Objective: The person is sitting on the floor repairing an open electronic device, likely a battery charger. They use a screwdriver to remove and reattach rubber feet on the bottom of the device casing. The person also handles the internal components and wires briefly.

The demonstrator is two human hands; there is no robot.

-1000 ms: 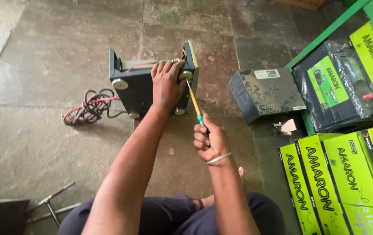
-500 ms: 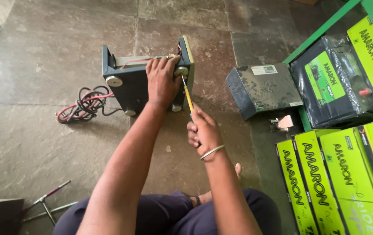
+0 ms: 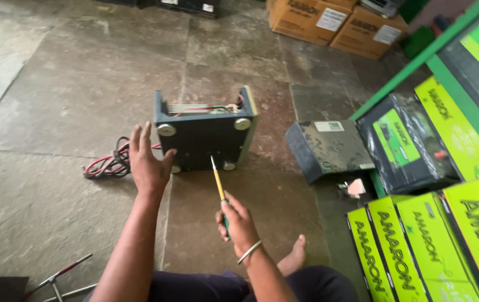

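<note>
Two hands work over a stone floor [image 3: 55, 84], and the biggest things ring the edges: green cartons [image 3: 435, 246] at right, a wrapped battery [image 3: 404, 142] against a green frame [image 3: 418, 61], brown boxes [image 3: 334, 19] far back. Next in size is the dark box [image 3: 208, 137], a metal unit tipped on its side in the middle of the floor, round feet facing the person, its open top showing wiring. A grey cover [image 3: 329, 148] lies just right of it, apart from it. Red and black cables [image 3: 108, 162] coil at its left.

The left hand [image 3: 149, 165] is spread, fingers released, its thumb just beside the box's lower left corner, touching or nearly so. The right hand [image 3: 239, 223] is clenched round a screwdriver [image 3: 218, 184], whose tip touches the box's underside near a lower foot.

To drive or loosen a screw there well, I judge the blade should sit square in the slot and the free hand should brace the box so it cannot tip or slide.

A second ago the left hand gripped the box's top edge and the screwdriver pointed at its upper right corner; now that hand is off it, and the tip is low on the underside.
</note>
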